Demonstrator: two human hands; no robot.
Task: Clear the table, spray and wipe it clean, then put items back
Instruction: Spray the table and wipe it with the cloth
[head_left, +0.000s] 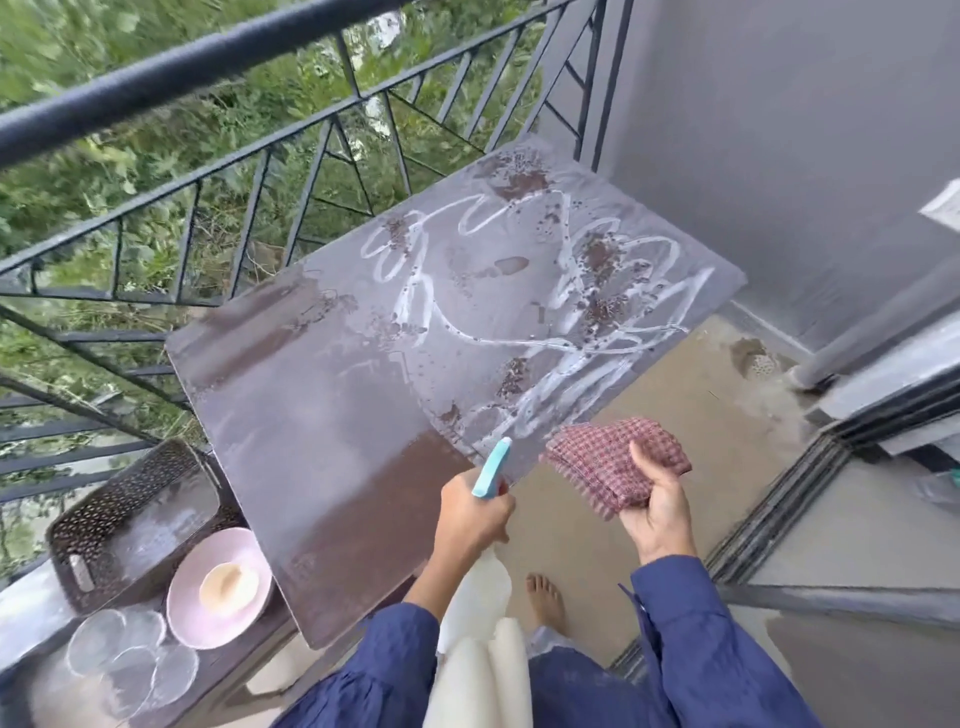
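Observation:
A brown square table (332, 467) stands by the balcony railing, its far half covered in white foam squiggles and wet droplets. My left hand (472, 514) grips a spray bottle with a light-blue nozzle (492, 467) over the table's near right edge; the bottle body is hidden by the hand. My right hand (657, 512) holds a folded red-and-white checked cloth (618, 465) just off the table's right side, above the floor.
On a low ledge at the left sit a dark perforated tray (130, 514), a pink plate (218, 587) with a small bowl in it, and clear glass dishes (130, 660). Black metal railing (260, 171) behind. Sliding door track (779, 514) and grey wall at right.

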